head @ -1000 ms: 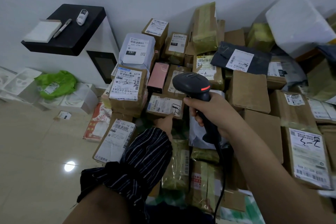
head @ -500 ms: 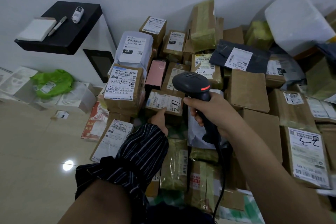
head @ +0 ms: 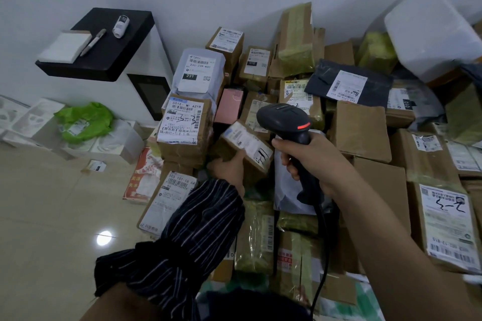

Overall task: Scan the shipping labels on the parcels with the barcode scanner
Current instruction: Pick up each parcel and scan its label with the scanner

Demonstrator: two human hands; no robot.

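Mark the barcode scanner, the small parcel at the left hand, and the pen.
barcode scanner (head: 281,118), head view, top of its head.
small parcel (head: 246,142), head view, its white label.
pen (head: 93,41), head view, mid-barrel.

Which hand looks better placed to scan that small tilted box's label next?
The right hand: it grips the barcode scanner, whose head is close to the small box. The left hand is holding that box tilted up.

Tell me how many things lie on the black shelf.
3. A white pad at the left end of the black shelf, a pen just right of it, and a small white device nearer the wall. Nothing there looks hidden.
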